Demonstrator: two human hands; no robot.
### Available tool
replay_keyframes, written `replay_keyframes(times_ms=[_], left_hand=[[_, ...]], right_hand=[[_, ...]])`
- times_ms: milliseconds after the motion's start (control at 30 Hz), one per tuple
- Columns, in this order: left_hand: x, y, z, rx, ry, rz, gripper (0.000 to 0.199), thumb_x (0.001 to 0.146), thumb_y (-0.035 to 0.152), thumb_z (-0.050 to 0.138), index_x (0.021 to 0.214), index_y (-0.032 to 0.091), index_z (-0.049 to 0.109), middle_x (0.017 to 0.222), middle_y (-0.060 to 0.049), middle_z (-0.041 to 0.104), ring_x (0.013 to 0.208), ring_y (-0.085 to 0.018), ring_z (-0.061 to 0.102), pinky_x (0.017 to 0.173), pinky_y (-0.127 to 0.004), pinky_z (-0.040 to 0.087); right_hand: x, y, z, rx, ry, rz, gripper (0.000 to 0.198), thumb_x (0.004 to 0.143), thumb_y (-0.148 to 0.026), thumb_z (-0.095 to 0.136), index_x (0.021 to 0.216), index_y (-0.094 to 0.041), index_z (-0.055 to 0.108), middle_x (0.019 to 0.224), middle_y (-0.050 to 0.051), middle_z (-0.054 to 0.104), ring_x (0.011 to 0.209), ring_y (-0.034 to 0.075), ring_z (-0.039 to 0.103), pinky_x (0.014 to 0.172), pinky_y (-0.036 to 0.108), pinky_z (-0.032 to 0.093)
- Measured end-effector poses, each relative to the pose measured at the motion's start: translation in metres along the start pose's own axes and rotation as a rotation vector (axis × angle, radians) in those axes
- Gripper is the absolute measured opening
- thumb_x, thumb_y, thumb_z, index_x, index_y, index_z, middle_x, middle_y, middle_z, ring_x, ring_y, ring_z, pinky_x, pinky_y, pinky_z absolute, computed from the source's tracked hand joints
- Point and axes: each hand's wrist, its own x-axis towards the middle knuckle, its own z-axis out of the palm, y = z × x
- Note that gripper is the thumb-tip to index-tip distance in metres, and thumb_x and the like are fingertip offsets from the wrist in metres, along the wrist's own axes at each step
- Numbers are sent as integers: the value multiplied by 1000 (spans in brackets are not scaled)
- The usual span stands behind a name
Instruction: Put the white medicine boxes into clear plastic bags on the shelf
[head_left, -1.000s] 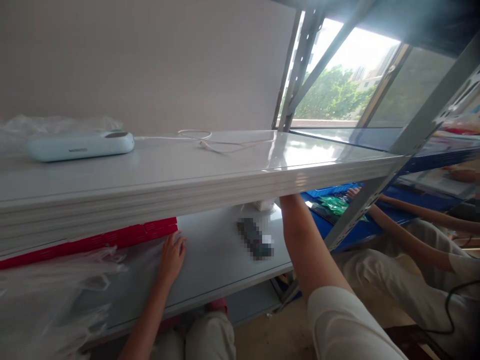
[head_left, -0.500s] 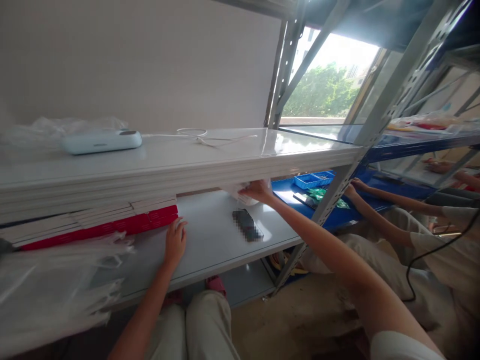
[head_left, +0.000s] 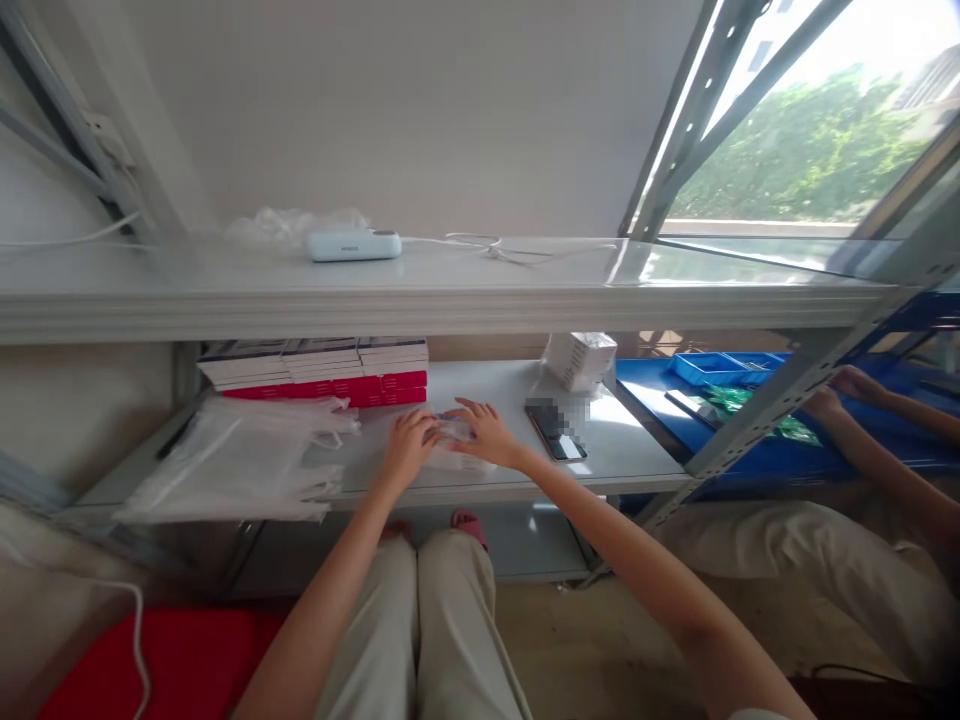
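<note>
Together, left hand (head_left: 409, 445) and right hand (head_left: 486, 435) — two — touch one clear packet (head_left: 454, 432).

A: We log the unclear items. The small clear packet (head_left: 455, 437) between the left hand (head_left: 409, 447) and right hand (head_left: 487, 435) is motion-blurred; we cannot read its contents or tell whether the fingers grip it or only rest on it.

B: Agreed. The phone (head_left: 553, 432) face is pixelated. We also note the upper shelf (head_left: 450, 300) edge hides the top of the white wrapped box (head_left: 577, 358).

A: The red and white box stack (head_left: 322, 368) runs behind the clear bags (head_left: 240, 460); its lower left is covered.

B: The co-worker's hand (head_left: 851, 383) sits partly behind the rack post (head_left: 757, 420); that arm is cut by the right edge.
</note>
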Motion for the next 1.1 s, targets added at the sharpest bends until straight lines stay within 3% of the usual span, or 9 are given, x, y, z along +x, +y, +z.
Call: replay_keyframes(times_ms=[100, 233, 433, 533, 600, 667, 767, 900, 1100], left_hand=[[5, 1, -12, -20, 38, -22, 5, 81, 21, 60, 77, 22, 64, 94, -3, 66, 96, -22, 58, 86, -38, 41], [-5, -11, -23, -194, 215, -158, 8, 80, 26, 62, 73, 22, 61, 88, -3, 66, 92, -22, 59, 88, -39, 42], [-33, -17, -5, -565, 613, -670, 24, 80, 37, 56, 93, 17, 53, 101, -11, 61, 94, -24, 59, 85, -41, 46], [-35, 7, -7, -336, 764, -516, 39, 83, 34, 54, 116, 18, 42, 130, -17, 45, 121, -27, 44, 100, -46, 36], [-31, 22, -15, -160, 607, -221, 33, 86, 30, 51, 116, 18, 43, 130, -16, 46, 125, -26, 42, 103, -45, 32], [-24, 30, -23, -42, 253, 79, 25, 90, 27, 46, 114, 19, 48, 123, -13, 53, 118, -24, 48, 101, -42, 34], [-17, 25, -29, 140, -99, 241, 28, 92, 27, 41, 118, 19, 50, 113, -11, 61, 108, -24, 54, 95, -38, 37], [-27, 12, -27, 345, -80, 116, 36, 95, 29, 32, 126, 17, 49, 101, -13, 64, 97, -25, 58, 87, -37, 39], [-68, 8, -10, 303, -31, 22, 33, 93, 33, 37, 115, 18, 57, 103, -13, 65, 94, -27, 58, 83, -38, 40]], right_hand=[[-3, -2, -5, -65, 82, -11, 18, 83, -40, 61, 92, -25, 67, 117, 5, 63, 114, 23, 52, 109, 49, 15], [-15, 11, -8, 91, 219, 185, 18, 84, -37, 58, 81, -22, 66, 96, 4, 70, 96, 21, 60, 103, 45, 26], [-46, 26, 2, 453, 531, 470, 35, 88, -47, 41, 93, -17, 59, 103, 11, 65, 98, 21, 59, 87, 34, 43], [-55, 5, 5, 261, 710, 422, 35, 91, -37, 36, 115, -16, 51, 120, 13, 56, 111, 22, 51, 95, 39, 39], [-53, -13, -1, 32, 665, 243, 35, 91, -28, 35, 122, -19, 48, 130, 12, 50, 121, 22, 44, 103, 43, 30], [-45, -28, -9, -172, 437, -8, 34, 92, -24, 37, 124, -21, 49, 132, 9, 50, 125, 22, 40, 108, 44, 21], [-31, -34, -18, -381, 155, -164, 31, 93, -27, 42, 121, -20, 54, 119, 11, 59, 115, 24, 47, 105, 45, 22], [-31, -29, -12, -504, 48, -39, 30, 96, -30, 39, 97, -14, 63, 88, 14, 67, 91, 25, 55, 83, 39, 33], [-76, -31, 20, -438, 111, 154, 38, 98, -33, 31, 88, -16, 64, 76, 11, 67, 73, 20, 59, 69, 32, 31]])
